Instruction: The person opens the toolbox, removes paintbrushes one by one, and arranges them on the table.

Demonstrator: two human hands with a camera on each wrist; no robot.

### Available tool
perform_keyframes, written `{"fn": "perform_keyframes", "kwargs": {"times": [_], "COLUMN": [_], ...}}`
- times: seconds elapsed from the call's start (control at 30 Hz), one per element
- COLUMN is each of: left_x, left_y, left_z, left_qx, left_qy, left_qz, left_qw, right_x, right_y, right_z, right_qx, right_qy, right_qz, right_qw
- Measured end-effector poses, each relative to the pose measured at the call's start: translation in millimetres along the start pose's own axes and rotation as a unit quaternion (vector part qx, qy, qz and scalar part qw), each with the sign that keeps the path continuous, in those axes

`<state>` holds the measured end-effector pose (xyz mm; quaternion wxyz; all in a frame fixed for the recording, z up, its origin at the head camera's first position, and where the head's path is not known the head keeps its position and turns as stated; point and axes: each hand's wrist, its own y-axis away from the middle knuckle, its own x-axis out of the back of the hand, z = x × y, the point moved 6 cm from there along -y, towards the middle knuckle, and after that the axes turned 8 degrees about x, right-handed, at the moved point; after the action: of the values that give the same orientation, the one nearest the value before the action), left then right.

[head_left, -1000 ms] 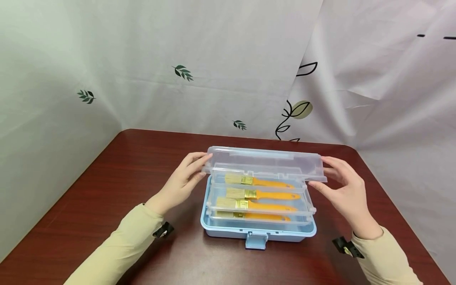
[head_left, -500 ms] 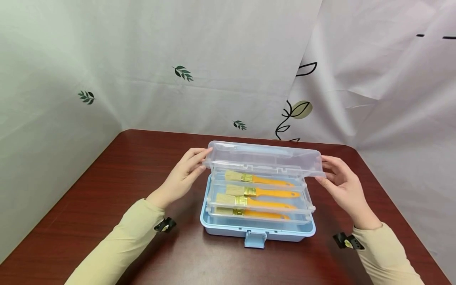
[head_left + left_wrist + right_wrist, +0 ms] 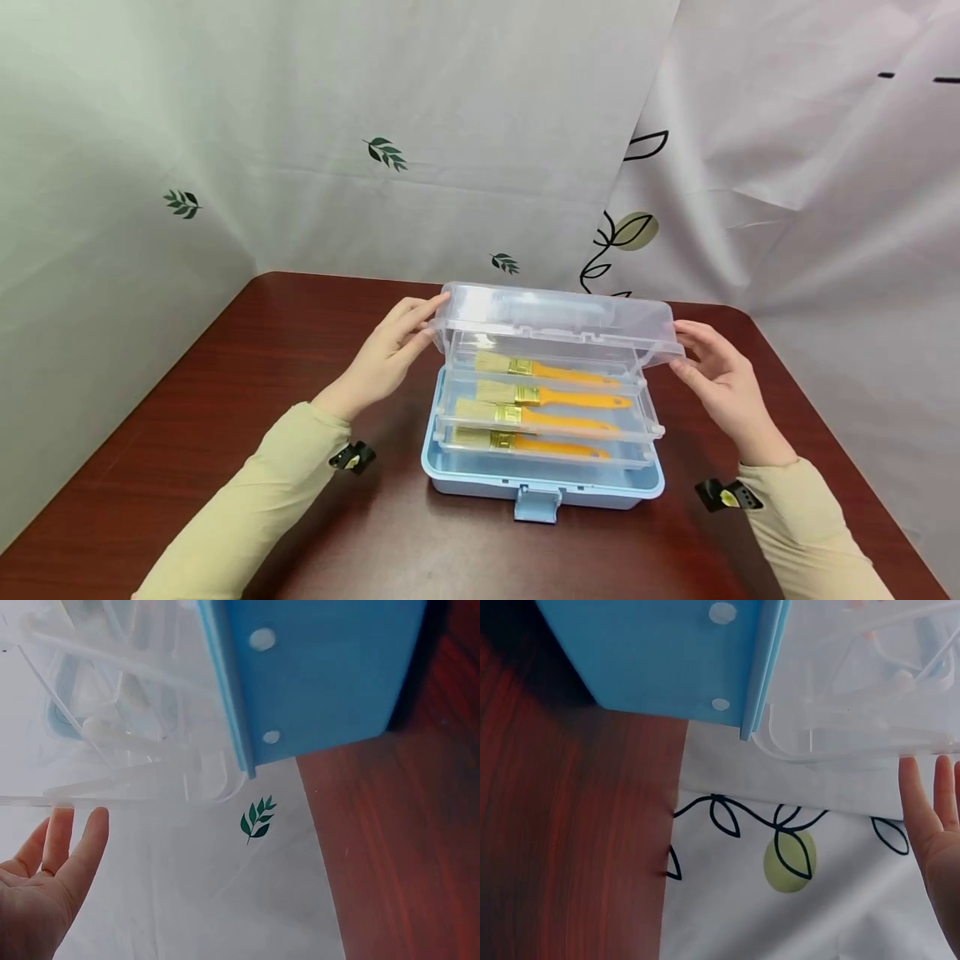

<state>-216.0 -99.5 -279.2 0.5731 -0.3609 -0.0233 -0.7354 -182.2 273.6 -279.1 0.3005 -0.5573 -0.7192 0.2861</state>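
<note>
left hand (image 3: 378,358): fingers and thumb holding one end of clear lid (image 3: 555,310) | right hand (image 3: 727,387): holding other end | blue box (image 3: 480,485), yellow-handled brushes (image 3: 585,401) inside: between hands, below lid

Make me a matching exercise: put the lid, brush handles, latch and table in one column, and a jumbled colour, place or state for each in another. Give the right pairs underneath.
Column one
1. Lid
2. Brush handles
3. Latch
4. Table

Column two
A. Reddish brown, beneath the box
B. Light blue, folded down at the near side
C. See-through and raised, with the left hand at one end and the right hand at the other
D. Orange

Right pairs: 1-C, 2-D, 3-B, 4-A
</note>
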Motion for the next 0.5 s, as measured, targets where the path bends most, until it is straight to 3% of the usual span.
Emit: {"fn": "perform_keyframes", "kwargs": {"times": [0.5], "left_x": [3.6], "left_y": [-33.2], "left_z": [-7.8], "left_qx": [0.028], "left_qy": [0.002], "left_qz": [-0.007], "left_qw": [0.9996], "right_x": [8.2], "right_y": [-20.2], "right_z": [23.3], "right_qx": [-0.063], "right_qy": [-0.015], "right_qz": [0.054], "right_qw": [0.9964]}}
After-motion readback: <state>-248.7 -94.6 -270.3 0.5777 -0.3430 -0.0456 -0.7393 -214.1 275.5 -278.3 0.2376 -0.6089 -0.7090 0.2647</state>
